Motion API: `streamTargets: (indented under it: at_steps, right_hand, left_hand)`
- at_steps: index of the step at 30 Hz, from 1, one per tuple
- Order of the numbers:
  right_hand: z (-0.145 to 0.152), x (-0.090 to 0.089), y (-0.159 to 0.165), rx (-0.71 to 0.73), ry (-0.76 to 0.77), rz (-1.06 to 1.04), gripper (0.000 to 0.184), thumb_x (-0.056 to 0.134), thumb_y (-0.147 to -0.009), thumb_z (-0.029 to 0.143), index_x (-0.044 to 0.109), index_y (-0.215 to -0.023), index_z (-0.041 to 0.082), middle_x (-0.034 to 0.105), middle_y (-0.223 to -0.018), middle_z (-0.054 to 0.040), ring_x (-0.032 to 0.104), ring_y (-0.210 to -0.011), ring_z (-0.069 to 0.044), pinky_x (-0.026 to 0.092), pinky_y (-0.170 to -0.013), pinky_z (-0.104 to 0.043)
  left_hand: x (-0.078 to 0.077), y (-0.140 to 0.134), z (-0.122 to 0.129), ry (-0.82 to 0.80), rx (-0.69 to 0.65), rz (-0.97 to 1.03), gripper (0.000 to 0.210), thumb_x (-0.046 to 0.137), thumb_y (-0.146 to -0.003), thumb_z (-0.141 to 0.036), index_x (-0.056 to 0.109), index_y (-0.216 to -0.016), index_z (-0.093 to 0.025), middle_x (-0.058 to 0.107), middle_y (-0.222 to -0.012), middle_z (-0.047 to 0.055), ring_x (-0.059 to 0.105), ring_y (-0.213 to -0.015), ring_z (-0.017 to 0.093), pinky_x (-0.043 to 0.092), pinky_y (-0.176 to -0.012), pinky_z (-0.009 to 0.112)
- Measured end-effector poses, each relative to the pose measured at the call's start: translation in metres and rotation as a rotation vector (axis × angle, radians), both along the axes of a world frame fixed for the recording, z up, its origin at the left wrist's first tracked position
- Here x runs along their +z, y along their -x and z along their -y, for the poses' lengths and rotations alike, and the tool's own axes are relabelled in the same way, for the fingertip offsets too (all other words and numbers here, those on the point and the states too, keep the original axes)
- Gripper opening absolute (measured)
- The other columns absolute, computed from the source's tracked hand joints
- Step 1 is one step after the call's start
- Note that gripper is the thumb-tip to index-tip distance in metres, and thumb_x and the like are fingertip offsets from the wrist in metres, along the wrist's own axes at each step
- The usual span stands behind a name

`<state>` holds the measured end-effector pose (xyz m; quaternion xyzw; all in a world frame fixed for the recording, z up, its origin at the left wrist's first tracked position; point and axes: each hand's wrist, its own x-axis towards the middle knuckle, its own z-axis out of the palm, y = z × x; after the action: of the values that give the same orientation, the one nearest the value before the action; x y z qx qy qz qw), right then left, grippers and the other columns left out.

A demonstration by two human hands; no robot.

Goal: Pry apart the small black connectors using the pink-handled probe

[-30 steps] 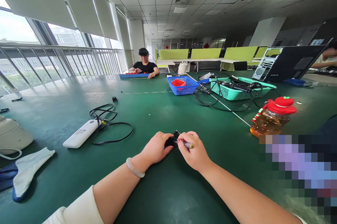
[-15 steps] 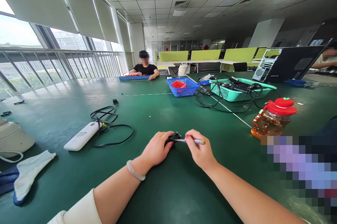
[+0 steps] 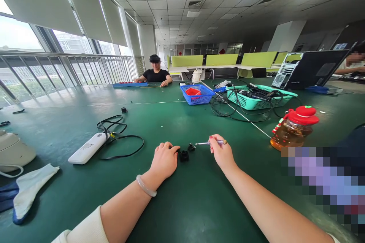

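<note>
My right hand (image 3: 221,152) grips a small screwdriver (image 3: 203,143) with a thin metal shaft and a pale purple handle, its shaft directed left. Just off the tip lies a small black part with silvery metal prongs (image 3: 191,146). Next to it, a little nearer me, sits a black squarish piece (image 3: 184,156). My left hand (image 3: 164,160) rests on the green table (image 3: 194,212), fingers apart from the tool and lying close to the left of the black pieces. Whatever is under its palm is hidden.
A white power bank (image 3: 89,148) with a looped black cable lies left, beyond a work glove (image 3: 35,191). A red-lidded bottle (image 3: 295,129) stands right. Behind are a blue basket (image 3: 198,96) and a teal basket (image 3: 256,102) with cables. A person (image 3: 155,73) sits across.
My left hand has let go of the black parts and moved left; two separate pieces now lie on the table. The screwdriver has drawn back to the right. Across, the blue tray slid left.
</note>
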<state>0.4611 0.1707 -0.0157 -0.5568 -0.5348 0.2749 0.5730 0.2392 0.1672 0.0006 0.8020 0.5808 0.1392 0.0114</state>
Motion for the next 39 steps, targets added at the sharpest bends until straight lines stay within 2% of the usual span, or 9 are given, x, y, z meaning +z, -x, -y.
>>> streamTargets:
  at_steps: [7,12,15,20,24,27,30,35,39]
  right_hand:
    - [0.004,0.003,0.003,0.040,-0.008,0.017,0.034,0.049,-0.087,0.053,0.052,-0.072,0.023,0.046,-0.053,0.0038,0.045,-0.049,-0.014,0.034,-0.047,-0.025]
    - [0.004,0.003,0.004,0.066,-0.024,0.042,0.036,0.048,-0.088,0.054,0.052,-0.071,0.022,0.045,-0.053,0.0039,0.046,-0.050,-0.014,0.034,-0.049,-0.026]
    - [0.004,0.003,0.006,0.084,-0.020,0.061,0.036,0.048,-0.088,0.055,0.053,-0.072,0.022,0.046,-0.054,0.0040,0.046,-0.050,-0.014,0.035,-0.050,-0.026]
    - [0.006,0.003,0.008,0.162,-0.010,0.057,0.037,0.050,-0.087,0.056,0.054,-0.073,0.022,0.047,-0.054,0.0039,0.048,-0.051,-0.014,0.036,-0.050,-0.026]
    - [0.008,0.005,0.011,0.265,-0.033,-0.020,0.037,0.052,-0.086,0.055,0.055,-0.072,0.021,0.050,-0.057,0.0030,0.050,-0.053,-0.014,0.040,-0.053,-0.026]
    - [0.008,0.007,0.010,0.238,-0.076,-0.127,0.036,0.054,-0.084,0.054,0.053,-0.070,0.021,0.049,-0.057,0.0033,0.048,-0.051,-0.013,0.041,-0.053,-0.027]
    - [0.005,0.007,0.008,0.157,-0.101,-0.192,0.034,0.054,-0.083,0.051,0.052,-0.068,0.021,0.046,-0.054,0.0041,0.046,-0.049,-0.012,0.040,-0.050,-0.026]
    - [-0.001,0.002,0.006,0.095,-0.070,-0.231,0.032,0.056,-0.081,0.048,0.051,-0.065,0.021,0.045,-0.051,0.0045,0.044,-0.046,-0.012,0.038,-0.046,-0.025]
    - [-0.002,-0.001,0.009,0.105,-0.060,-0.224,0.031,0.055,-0.081,0.048,0.051,-0.064,0.022,0.044,-0.050,0.0051,0.043,-0.045,-0.011,0.037,-0.045,-0.024]
  left_hand:
    - [-0.002,0.000,-0.003,-0.058,0.004,0.148,0.032,0.042,-0.091,-0.024,0.073,-0.097,-0.025,0.060,-0.123,0.009,0.052,-0.117,0.028,0.041,-0.101,0.051]
    - [-0.005,-0.003,-0.001,-0.024,-0.297,0.265,0.034,0.047,-0.093,-0.036,0.058,-0.123,-0.025,0.055,-0.132,0.008,0.046,-0.127,0.024,0.036,-0.111,0.046]
    - [-0.005,-0.003,0.001,0.012,-0.414,0.234,0.034,0.055,-0.089,-0.040,0.056,-0.121,-0.027,0.055,-0.133,0.007,0.046,-0.128,0.025,0.035,-0.112,0.047]
    - [-0.006,-0.002,-0.001,0.010,-0.293,0.230,0.018,0.054,-0.086,-0.024,0.057,-0.105,-0.024,0.062,-0.121,0.006,0.051,-0.121,0.025,0.038,-0.107,0.048]
    - [-0.005,-0.002,-0.001,0.011,-0.202,0.241,0.038,0.053,-0.081,-0.017,0.055,-0.118,-0.024,0.062,-0.123,0.008,0.050,-0.122,0.027,0.037,-0.107,0.050]
    - [-0.005,-0.002,0.001,0.030,-0.233,0.229,0.054,0.058,-0.083,-0.029,0.046,-0.135,-0.028,0.056,-0.135,0.007,0.044,-0.129,0.029,0.032,-0.110,0.054]
    - [-0.005,-0.001,0.001,0.075,-0.299,0.183,0.052,0.056,-0.086,-0.045,0.047,-0.136,-0.034,0.053,-0.140,0.006,0.040,-0.133,0.032,0.028,-0.111,0.059]
    - [-0.003,-0.002,0.002,0.104,-0.357,0.169,0.034,0.052,-0.090,-0.045,0.057,-0.121,-0.032,0.060,-0.130,0.005,0.045,-0.127,0.029,0.027,-0.110,0.060]
    - [-0.002,-0.011,0.006,0.097,-0.314,0.171,0.042,0.054,-0.089,-0.047,0.052,-0.127,-0.032,0.059,-0.130,0.007,0.045,-0.126,0.030,0.027,-0.108,0.064]
